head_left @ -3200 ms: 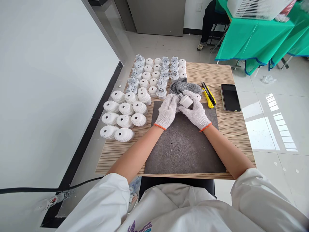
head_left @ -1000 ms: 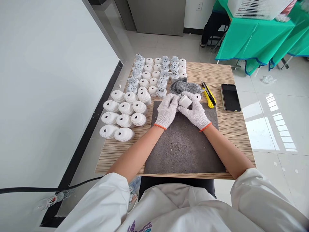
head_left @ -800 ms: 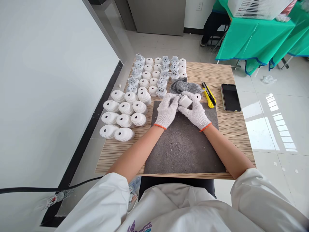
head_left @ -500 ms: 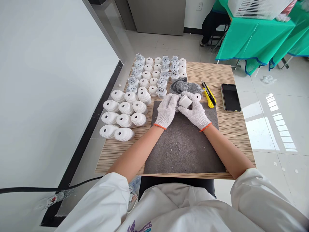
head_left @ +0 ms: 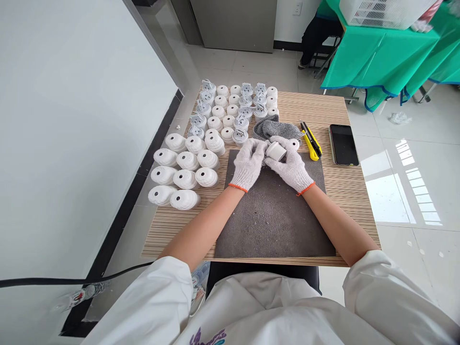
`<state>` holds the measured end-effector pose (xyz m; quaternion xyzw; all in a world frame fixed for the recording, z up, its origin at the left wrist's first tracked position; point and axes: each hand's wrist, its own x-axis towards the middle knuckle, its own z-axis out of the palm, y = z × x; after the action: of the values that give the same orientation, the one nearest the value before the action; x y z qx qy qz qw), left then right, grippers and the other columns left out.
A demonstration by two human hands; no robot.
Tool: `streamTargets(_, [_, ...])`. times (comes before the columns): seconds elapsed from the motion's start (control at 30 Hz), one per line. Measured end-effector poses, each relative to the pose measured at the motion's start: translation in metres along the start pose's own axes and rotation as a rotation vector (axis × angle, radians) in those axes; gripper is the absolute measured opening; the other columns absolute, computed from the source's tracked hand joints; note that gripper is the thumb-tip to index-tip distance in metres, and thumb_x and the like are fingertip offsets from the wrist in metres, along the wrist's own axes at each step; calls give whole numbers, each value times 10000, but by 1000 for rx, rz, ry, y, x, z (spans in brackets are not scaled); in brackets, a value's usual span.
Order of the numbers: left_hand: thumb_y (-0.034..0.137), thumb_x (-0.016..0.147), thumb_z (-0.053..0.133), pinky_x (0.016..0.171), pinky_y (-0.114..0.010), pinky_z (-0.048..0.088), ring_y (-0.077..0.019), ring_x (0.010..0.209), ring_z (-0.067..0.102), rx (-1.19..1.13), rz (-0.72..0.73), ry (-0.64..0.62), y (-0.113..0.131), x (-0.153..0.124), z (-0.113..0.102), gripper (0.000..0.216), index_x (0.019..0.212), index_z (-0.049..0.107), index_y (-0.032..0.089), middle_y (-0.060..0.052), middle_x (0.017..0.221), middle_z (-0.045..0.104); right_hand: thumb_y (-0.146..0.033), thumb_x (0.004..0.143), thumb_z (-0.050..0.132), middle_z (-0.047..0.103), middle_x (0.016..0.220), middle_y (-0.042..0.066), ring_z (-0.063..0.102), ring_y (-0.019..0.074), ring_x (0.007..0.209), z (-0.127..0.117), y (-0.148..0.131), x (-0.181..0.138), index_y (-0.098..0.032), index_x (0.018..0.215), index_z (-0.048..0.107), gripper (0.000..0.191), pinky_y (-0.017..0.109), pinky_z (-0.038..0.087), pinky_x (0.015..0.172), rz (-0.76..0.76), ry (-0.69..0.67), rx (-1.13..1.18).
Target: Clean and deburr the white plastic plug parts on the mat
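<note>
Both hands wear white knit gloves with orange cuffs. My right hand is closed around a small white round plastic part, tilted above the far edge of the dark grey mat. Just left of that part, my left hand has its fingers bent together in a pinch; what lies between the fingertips is hidden. A grey cloth lies behind the hands. Beyond my right fingers a small white piece with a hole shows, partly covered.
Stacked white ribbed pieces stand in rows on the table's left, with several grey-white plug-like parts behind. A yellow utility knife and a phone lie at right. A person's leg shows beside a green-covered table.
My left fingers have shifted slightly at the left side of the white part. The right hand and the part stay in about the same place.
</note>
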<state>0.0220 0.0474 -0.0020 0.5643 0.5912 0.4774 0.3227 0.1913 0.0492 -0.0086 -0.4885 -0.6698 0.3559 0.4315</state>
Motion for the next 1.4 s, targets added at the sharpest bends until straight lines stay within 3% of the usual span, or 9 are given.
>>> streamTargets(0.2, [312, 1162, 543, 941, -313, 567, -184, 966, 713, 50, 55, -71, 5, 0, -3, 297, 923, 712, 263, 0, 985, 770, -417, 814, 810, 730, 1508, 58, 684, 322, 1437, 0, -3, 0, -301, 1432, 666, 645, 569, 520, 1308, -14, -12, 5])
streamTargets(0.33, [310, 1130, 615, 913, -313, 572, -185, 930, 713, 27, 2, -28, 3, 1, -3, 255, 904, 725, 265, 15, 913, 762, -414, 824, 804, 728, 1518, 52, 681, 312, 1445, 0, -1, 1, -307, 1435, 664, 636, 553, 513, 1318, -25, -10, 11])
streamTargets(0.7, [344, 1102, 684, 904, -294, 589, -167, 916, 715, -9, 40, 20, -6, -1, 3, 135, 1008, 724, 256, -2, 1019, 795, -415, 837, 805, 724, 1516, 64, 678, 316, 1454, 0, 0, 1, -297, 1433, 670, 623, 551, 512, 1323, -43, -7, 6])
streamTargets(0.93, [278, 1151, 550, 1020, -348, 573, -198, 1011, 736, 62, 82, -68, 3, 0, -2, 282, 916, 705, 257, -9, 1019, 786, -357, 834, 807, 724, 1518, 33, 663, 316, 1477, 2, 5, -1, -331, 1478, 664, 660, 570, 495, 1341, -24, -5, -16])
streamTargets(1.17, [330, 1102, 662, 978, -290, 601, -178, 1037, 752, -64, 25, -19, -3, 0, 1, 165, 1011, 780, 259, 3, 1061, 827, -343, 852, 789, 708, 1529, 50, 668, 319, 1463, 1, 7, 0, -318, 1494, 656, 656, 571, 503, 1326, -43, -6, -11])
streamTargets(1.4, [303, 1062, 746, 830, -269, 600, -150, 888, 713, -102, 37, 33, -9, 2, 6, 84, 1014, 795, 255, 2, 994, 800, -400, 866, 812, 702, 1540, 56, 660, 314, 1472, 2, 8, 0, -311, 1486, 658, 644, 541, 513, 1317, -69, 2, 3])
